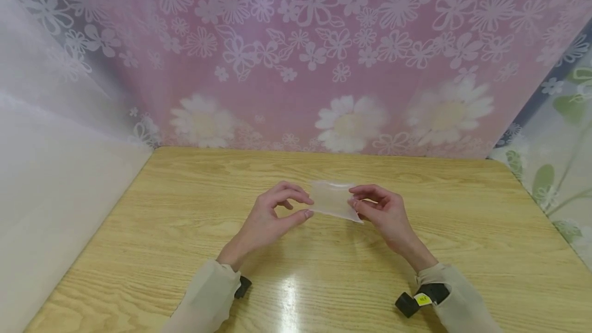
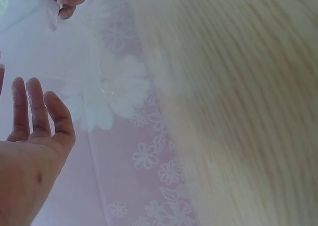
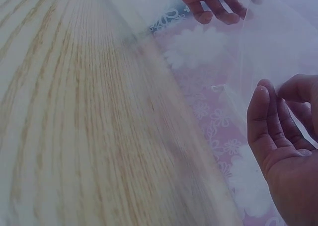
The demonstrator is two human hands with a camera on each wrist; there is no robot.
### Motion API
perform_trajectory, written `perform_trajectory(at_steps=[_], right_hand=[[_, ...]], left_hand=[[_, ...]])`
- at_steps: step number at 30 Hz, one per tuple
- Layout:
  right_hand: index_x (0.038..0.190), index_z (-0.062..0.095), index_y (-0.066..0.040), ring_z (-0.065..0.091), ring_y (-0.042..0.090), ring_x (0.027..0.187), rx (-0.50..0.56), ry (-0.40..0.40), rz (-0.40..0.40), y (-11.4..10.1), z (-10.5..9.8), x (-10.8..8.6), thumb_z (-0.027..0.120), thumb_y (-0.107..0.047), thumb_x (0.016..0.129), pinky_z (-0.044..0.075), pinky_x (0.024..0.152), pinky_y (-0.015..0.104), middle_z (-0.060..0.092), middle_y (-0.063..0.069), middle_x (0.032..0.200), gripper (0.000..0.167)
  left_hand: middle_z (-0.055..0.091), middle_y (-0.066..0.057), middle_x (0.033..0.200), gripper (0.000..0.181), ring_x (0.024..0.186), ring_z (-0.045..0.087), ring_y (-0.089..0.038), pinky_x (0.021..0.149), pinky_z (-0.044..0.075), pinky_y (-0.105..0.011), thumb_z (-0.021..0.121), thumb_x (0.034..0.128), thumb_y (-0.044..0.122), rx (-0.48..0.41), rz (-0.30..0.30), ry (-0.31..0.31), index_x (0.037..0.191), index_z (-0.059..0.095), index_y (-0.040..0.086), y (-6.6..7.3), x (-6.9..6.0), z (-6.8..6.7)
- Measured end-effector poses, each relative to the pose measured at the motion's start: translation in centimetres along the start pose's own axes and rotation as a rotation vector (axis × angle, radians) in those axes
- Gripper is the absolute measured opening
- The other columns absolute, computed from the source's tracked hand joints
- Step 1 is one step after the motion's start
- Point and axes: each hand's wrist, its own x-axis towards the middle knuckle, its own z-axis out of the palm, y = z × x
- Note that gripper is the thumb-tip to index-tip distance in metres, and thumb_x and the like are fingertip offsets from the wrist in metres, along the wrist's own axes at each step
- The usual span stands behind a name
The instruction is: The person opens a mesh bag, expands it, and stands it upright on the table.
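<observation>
A thin, clear rectangular piece of plastic that looks like a flat plastic bag is held up over the table, stretched between both hands. My right hand pinches its right edge between thumb and fingers, and a lower corner juts out below them. At the left edge, the thumb and index fingertips of my left hand meet the plastic, with the exact contact hard to see. The other fingers of the left hand are extended in the left wrist view. In the right wrist view, the plastic bag is see-through and faint.
Under the hands lies a wood-grain table with a bright light reflection near its front. A pink flowered curtain hangs along the back edge, with pale sheeting at the left. Both wrists wear black camera mounts.
</observation>
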Motion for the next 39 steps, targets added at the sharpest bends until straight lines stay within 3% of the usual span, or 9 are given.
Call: perform_trajectory(at_steps=[4, 9, 12, 16, 20, 27, 30, 34, 39], right_hand=[[0.118, 0.068, 0.002, 0.073, 0.005, 0.087, 0.009, -0.013, 0.003, 0.1, 0.1, 0.0, 0.065, 0.0, 0.098, 0.061, 0.069, 0.023, 0.073, -0.006, 0.097, 0.02], [0.121, 0.061, 0.013, 0.075, 0.011, 0.083, 0.019, -0.033, 0.012, 0.1, 0.2, 0.0, 0.064, -0.001, 0.099, 0.063, 0.068, 0.03, 0.073, -0.004, 0.1, 0.027], [0.122, 0.059, 0.014, 0.076, 0.014, 0.079, 0.017, -0.045, 0.002, 0.0, 0.2, -0.1, 0.063, -0.002, 0.1, 0.063, 0.068, 0.03, 0.074, -0.003, 0.101, 0.028], [0.123, 0.062, 0.011, 0.075, 0.015, 0.081, 0.016, -0.068, -0.037, -0.1, 0.1, -0.3, 0.061, 0.0, 0.101, 0.063, 0.069, 0.031, 0.072, -0.003, 0.102, 0.024], [0.122, 0.063, 0.009, 0.075, 0.015, 0.08, 0.01, -0.075, -0.082, -0.3, 0.0, -0.4, 0.058, 0.002, 0.102, 0.063, 0.069, 0.032, 0.071, -0.001, 0.097, 0.023], [0.12, 0.064, 0.008, 0.074, 0.014, 0.077, 0.021, -0.049, -0.124, -1.1, 0.2, -0.5, 0.058, 0.004, 0.101, 0.062, 0.065, 0.03, 0.075, 0.003, 0.093, 0.021], [0.117, 0.067, 0.002, 0.074, 0.013, 0.078, 0.014, -0.032, -0.138, -1.4, 0.3, -0.6, 0.058, 0.006, 0.1, 0.062, 0.065, 0.03, 0.075, 0.001, 0.093, 0.02], [0.115, 0.069, -0.002, 0.074, 0.015, 0.08, 0.008, -0.031, -0.18, -1.6, 0.2, -0.8, 0.057, 0.009, 0.099, 0.062, 0.066, 0.03, 0.074, 0.003, 0.094, 0.023], [0.117, 0.068, 0.004, 0.074, 0.018, 0.081, -0.029, -0.043, -0.243, -1.7, 0.2, -0.8, 0.057, 0.014, 0.096, 0.062, 0.066, 0.029, 0.073, 0.004, 0.096, 0.025]], left_hand=[[0.067, 0.006, 0.118, 0.011, 0.111, 0.062, -0.012, 0.09, 0.054, -0.04, 0.076, 0.0943, 0.018, 0.006, 0.035, 0.022, 0.104, 0.076, 0.023, 0.0, 0.2, 0.0], [0.069, 0.005, 0.114, 0.01, 0.11, 0.063, -0.012, 0.091, 0.055, -0.037, 0.072, 0.097, 0.017, -0.028, 0.052, 0.043, 0.105, 0.074, 0.023, 0.1, 0.3, 0.2], [0.071, 0.003, 0.111, 0.01, 0.106, 0.065, -0.013, 0.091, 0.056, -0.035, 0.071, 0.098, 0.016, -0.063, 0.066, 0.056, 0.107, 0.073, 0.02, 0.1, 0.4, 0.3], [0.071, -0.003, 0.109, 0.01, 0.098, 0.067, -0.015, 0.088, 0.057, -0.034, 0.069, 0.0983, 0.012, -0.127, 0.065, 0.075, 0.108, 0.072, 0.015, 0.1, 0.5, 0.5], [0.071, -0.008, 0.108, 0.01, 0.096, 0.07, -0.017, 0.086, 0.06, -0.031, 0.069, 0.098, 0.01, -0.206, 0.017, 0.09, 0.108, 0.071, 0.011, 0.2, 0.7, 0.7], [0.069, -0.015, 0.107, 0.011, 0.1, 0.069, -0.036, 0.086, 0.062, -0.035, 0.068, 0.0983, 0.008, -0.304, -0.022, 0.108, 0.109, 0.069, 0.006, 0.3, 1.0, 1.1], [0.068, -0.016, 0.106, 0.01, 0.099, 0.068, -0.04, 0.086, 0.062, -0.036, 0.068, 0.0984, 0.008, -0.32, -0.02, 0.124, 0.108, 0.068, 0.005, 0.3, 1.1, 1.2], [0.068, -0.017, 0.105, 0.01, 0.097, 0.069, -0.035, 0.086, 0.062, -0.038, 0.068, 0.0982, 0.007, -0.317, -0.005, 0.135, 0.108, 0.068, 0.004, 0.1, 1.1, 1.3], [0.069, -0.016, 0.107, 0.01, 0.099, 0.07, -0.022, 0.086, 0.061, -0.031, 0.069, 0.0977, 0.006, -0.286, 0.006, 0.135, 0.108, 0.069, 0.005, -0.1, 1.1, 1.4]])
